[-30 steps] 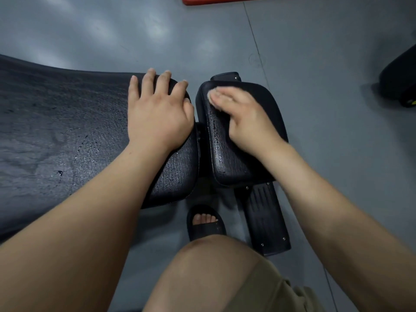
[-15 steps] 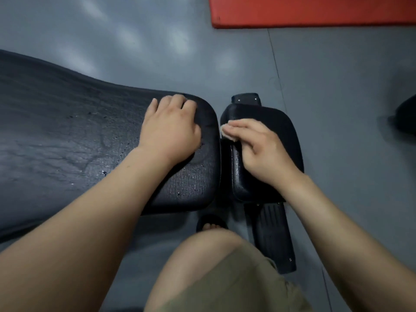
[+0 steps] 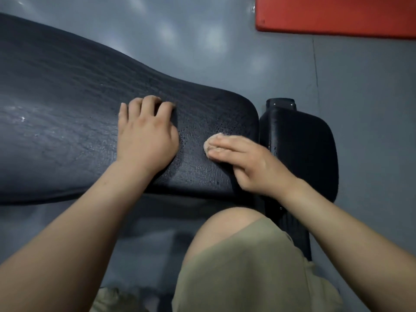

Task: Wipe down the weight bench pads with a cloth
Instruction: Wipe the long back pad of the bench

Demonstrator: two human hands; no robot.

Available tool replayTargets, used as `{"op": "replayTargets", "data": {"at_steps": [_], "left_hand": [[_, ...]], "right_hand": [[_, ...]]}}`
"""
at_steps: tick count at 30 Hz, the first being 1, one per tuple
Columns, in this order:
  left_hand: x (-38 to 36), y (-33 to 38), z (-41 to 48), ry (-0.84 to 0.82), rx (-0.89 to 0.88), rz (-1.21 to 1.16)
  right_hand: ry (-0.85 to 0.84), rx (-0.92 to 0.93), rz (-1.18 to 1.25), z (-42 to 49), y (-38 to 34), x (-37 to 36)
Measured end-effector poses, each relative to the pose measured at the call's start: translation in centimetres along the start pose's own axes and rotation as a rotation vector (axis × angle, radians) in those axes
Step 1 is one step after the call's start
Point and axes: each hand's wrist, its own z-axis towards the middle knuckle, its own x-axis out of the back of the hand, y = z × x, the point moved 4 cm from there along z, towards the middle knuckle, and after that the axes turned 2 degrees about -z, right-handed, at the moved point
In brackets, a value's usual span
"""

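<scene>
Black textured vinyl covers the long pad [image 3: 67, 120], whose rounded end sits just beside the small pad [image 3: 301, 149], with a narrow gap between them. The left hand [image 3: 146, 140] rests palm-down on the long pad, fingers bent, gripping nothing. The right hand [image 3: 252, 165] lies near the rounded end, fingers straight and together, pressing the cloth [image 3: 208, 144] onto the long pad. Only a pale edge of the cloth shows past the fingertips. A red mat [image 3: 337, 16] lies on the grey floor [image 3: 371, 86], upper right.
</scene>
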Motion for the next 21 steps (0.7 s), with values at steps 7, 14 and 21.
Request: {"op": "replayTargets", "data": {"at_steps": [7,14,21], "left_hand": [[-1.4,-0.9,-0.8,-0.028,0.005,0.001],[-1.3,-1.0,-0.8,0.000,0.006,0.017],[-0.4,-1.9,-0.7,-0.073,-0.038,-0.041]], "right_hand": [[0.328,-0.420,-0.113,1.0,5.2,1.2],[0.213,-0.112,-0.063,1.6,0.4,-0.4],[0.267,-0.250,-0.102,7.5,2.2,-0.2]]}}
